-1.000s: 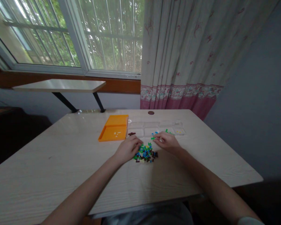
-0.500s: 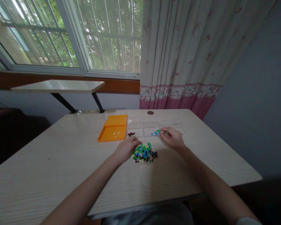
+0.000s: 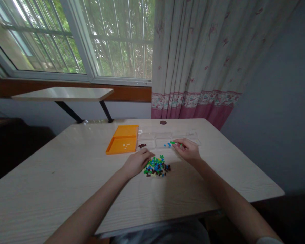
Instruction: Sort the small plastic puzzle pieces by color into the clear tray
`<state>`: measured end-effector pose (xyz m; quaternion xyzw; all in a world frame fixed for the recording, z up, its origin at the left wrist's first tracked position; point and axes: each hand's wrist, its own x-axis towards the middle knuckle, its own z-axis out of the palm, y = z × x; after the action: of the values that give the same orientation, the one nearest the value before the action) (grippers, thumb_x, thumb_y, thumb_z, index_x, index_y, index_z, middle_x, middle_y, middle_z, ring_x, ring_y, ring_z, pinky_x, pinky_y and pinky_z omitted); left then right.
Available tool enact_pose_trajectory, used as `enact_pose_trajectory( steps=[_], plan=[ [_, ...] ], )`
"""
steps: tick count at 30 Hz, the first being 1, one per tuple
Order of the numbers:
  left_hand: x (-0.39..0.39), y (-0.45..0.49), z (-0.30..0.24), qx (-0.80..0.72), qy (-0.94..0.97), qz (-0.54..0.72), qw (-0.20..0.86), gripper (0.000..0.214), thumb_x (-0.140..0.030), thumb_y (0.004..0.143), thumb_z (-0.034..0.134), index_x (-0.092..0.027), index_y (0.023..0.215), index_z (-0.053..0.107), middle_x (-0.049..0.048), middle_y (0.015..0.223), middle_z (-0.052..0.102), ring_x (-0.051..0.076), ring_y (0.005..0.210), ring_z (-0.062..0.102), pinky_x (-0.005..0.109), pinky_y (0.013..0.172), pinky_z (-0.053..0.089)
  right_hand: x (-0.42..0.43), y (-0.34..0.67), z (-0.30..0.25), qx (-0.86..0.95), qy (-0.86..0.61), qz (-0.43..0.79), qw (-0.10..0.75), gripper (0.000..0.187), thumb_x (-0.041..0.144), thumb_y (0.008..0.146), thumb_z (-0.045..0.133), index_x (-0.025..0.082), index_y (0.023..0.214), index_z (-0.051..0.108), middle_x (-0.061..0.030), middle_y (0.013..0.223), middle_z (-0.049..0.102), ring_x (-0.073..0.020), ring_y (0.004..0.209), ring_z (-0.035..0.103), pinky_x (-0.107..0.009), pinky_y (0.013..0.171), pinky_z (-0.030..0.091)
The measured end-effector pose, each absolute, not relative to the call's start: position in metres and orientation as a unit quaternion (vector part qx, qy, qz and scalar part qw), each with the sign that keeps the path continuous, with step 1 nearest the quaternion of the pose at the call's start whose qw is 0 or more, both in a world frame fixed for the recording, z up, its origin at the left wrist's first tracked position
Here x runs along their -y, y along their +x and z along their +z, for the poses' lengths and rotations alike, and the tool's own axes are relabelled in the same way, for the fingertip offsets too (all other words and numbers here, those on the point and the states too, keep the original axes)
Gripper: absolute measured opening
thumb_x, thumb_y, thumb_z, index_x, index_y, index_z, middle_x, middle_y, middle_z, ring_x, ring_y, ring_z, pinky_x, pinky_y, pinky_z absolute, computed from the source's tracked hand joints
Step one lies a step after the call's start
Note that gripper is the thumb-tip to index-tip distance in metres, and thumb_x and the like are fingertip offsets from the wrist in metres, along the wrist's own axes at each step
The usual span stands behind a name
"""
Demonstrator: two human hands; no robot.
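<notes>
A pile of small coloured bricks (image 3: pixel 156 167), green, blue, yellow and dark brown, lies on the pale wooden table (image 3: pixel 66 176). My left hand (image 3: pixel 136 162) rests curled at the pile's left edge, fingertips touching the bricks. My right hand (image 3: pixel 187 149) is over the clear compartment tray (image 3: pixel 167 135) behind the pile and pinches a small green brick (image 3: pixel 172 142) above one of its cells. A few blue bricks (image 3: pixel 167 145) and some dark brown bricks (image 3: pixel 142 146) lie in other cells.
An orange lid (image 3: pixel 123 138) with a few white bits on it lies open left of the clear tray. A round brown cable hole (image 3: pixel 163 122) is at the table's far edge. Behind are a window, a small shelf (image 3: pixel 63 93) and a curtain (image 3: pixel 205 51).
One second ago my right hand was at the pile's far edge; it has moved back and right over the clear tray with a green brick. My left hand has hardly moved.
</notes>
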<state>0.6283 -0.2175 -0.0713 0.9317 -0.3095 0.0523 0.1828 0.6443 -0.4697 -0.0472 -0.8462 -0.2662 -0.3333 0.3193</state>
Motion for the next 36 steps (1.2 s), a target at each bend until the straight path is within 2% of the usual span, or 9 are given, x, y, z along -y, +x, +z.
enact_pose_trajectory(
  steps=[6, 11, 15, 20, 26, 32, 36],
  plan=[
    [0.217, 0.627, -0.07, 0.341, 0.924, 0.043, 0.168, 0.031, -0.022, 0.085, 0.039, -0.031, 0.11, 0.056, 0.0032, 0.094, 0.052, 0.014, 0.085, 0.053, 0.023, 0.074, 0.042, 0.473, 0.647, -0.045, 0.264, -0.85, -0.332, 0.311, 0.018, 0.032, 0.079, 0.053, 0.019, 0.087, 0.063, -0.0002, 0.066, 0.06, -0.0085, 0.046, 0.042, -0.021, 0.052, 0.038],
    [0.217, 0.628, -0.072, 0.33, 0.928, 0.05, 0.167, 0.03, -0.023, 0.085, 0.039, -0.027, 0.11, 0.056, 0.0035, 0.094, 0.053, 0.014, 0.086, 0.053, 0.023, 0.075, 0.042, 0.482, 0.654, -0.044, 0.249, -0.878, -0.287, 0.29, 0.02, 0.032, 0.079, 0.052, 0.018, 0.089, 0.062, -0.0027, 0.074, 0.061, -0.0107, 0.055, 0.049, -0.022, 0.056, 0.039],
    [0.216, 0.629, -0.073, 0.319, 0.93, 0.053, 0.173, 0.028, -0.023, 0.085, 0.039, -0.023, 0.106, 0.057, 0.0042, 0.096, 0.054, 0.015, 0.087, 0.054, 0.023, 0.075, 0.042, 0.492, 0.665, -0.049, 0.215, -0.909, -0.247, 0.256, 0.017, 0.029, 0.077, 0.052, 0.02, 0.088, 0.062, -0.0013, 0.074, 0.061, -0.0131, 0.064, 0.053, -0.023, 0.061, 0.038],
    [0.216, 0.629, -0.072, 0.311, 0.934, 0.055, 0.165, 0.024, -0.025, 0.086, 0.038, -0.023, 0.097, 0.059, 0.003, 0.094, 0.056, 0.015, 0.086, 0.054, 0.023, 0.072, 0.042, 0.506, 0.677, -0.055, 0.141, -0.941, -0.219, 0.216, 0.016, 0.029, 0.075, 0.054, 0.021, 0.084, 0.063, 0.0011, 0.061, 0.056, -0.0132, 0.059, 0.051, -0.022, 0.053, 0.032],
    [0.215, 0.629, -0.068, 0.302, 0.942, 0.057, 0.138, 0.024, -0.029, 0.086, 0.037, -0.023, 0.092, 0.06, 0.0025, 0.092, 0.056, 0.015, 0.085, 0.054, 0.022, 0.069, 0.042, 0.507, 0.678, -0.061, 0.069, -0.965, -0.168, 0.187, 0.021, 0.036, 0.076, 0.051, 0.022, 0.085, 0.064, 0.0019, 0.056, 0.054, -0.0116, 0.051, 0.046, -0.022, 0.047, 0.023],
    [0.213, 0.63, -0.07, 0.289, 0.946, 0.065, 0.133, 0.023, -0.031, 0.085, 0.04, -0.023, 0.093, 0.06, 0.0027, 0.092, 0.056, 0.015, 0.085, 0.055, 0.023, 0.07, 0.042, 0.503, 0.674, -0.06, 0.07, -0.972, -0.142, 0.176, 0.024, 0.034, 0.076, 0.05, 0.023, 0.094, 0.063, 0.0004, 0.062, 0.059, -0.0117, 0.053, 0.048, -0.022, 0.05, 0.025],
    [0.214, 0.629, -0.069, 0.279, 0.949, 0.058, 0.137, 0.022, -0.03, 0.084, 0.041, -0.022, 0.091, 0.061, 0.0029, 0.09, 0.057, 0.016, 0.084, 0.055, 0.023, 0.066, 0.042, 0.494, 0.668, -0.056, 0.103, -0.969, -0.132, 0.179, 0.023, 0.033, 0.079, 0.047, 0.022, 0.089, 0.064, 0.0003, 0.063, 0.059, -0.0117, 0.054, 0.05, -0.022, 0.05, 0.026]
  ],
)
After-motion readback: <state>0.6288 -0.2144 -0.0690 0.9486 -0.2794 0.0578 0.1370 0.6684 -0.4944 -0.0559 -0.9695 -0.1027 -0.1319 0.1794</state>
